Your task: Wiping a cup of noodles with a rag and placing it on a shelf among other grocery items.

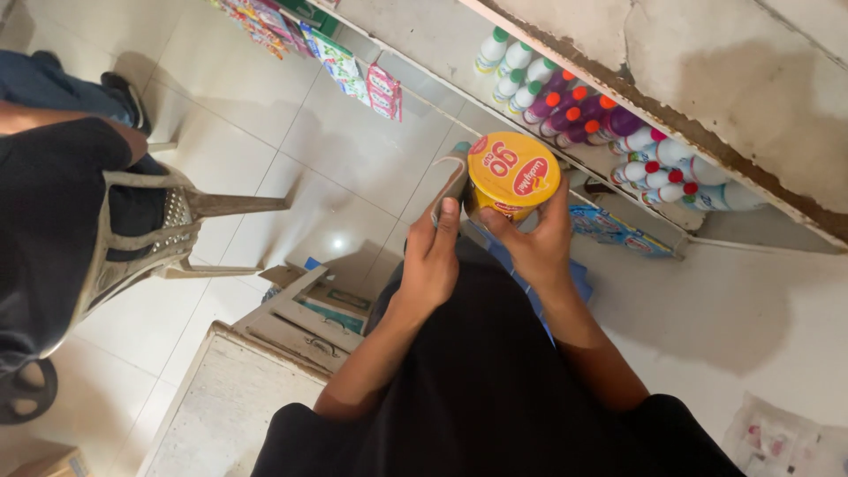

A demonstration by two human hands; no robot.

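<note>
The right hand (537, 240) is closed around the side of a round yellow cup with a yellow and red foil lid (511, 172), holding it up in front of the body, above the pale tiled floor (291, 150). The left hand (435, 256) is pressing a folded grey cloth (450, 181) against the left side of this cup, with fingers wrapped on the cloth. Behind, a low shelf (424, 40) carries white and purple plastic bottles (565, 110), and a grey plastic chair (168, 230) stands at the left

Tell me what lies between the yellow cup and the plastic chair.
In the head view, the left hand with a grey cloth sits right beside the yellow cup; from there to the plastic chair is bare tiled floor.
</note>
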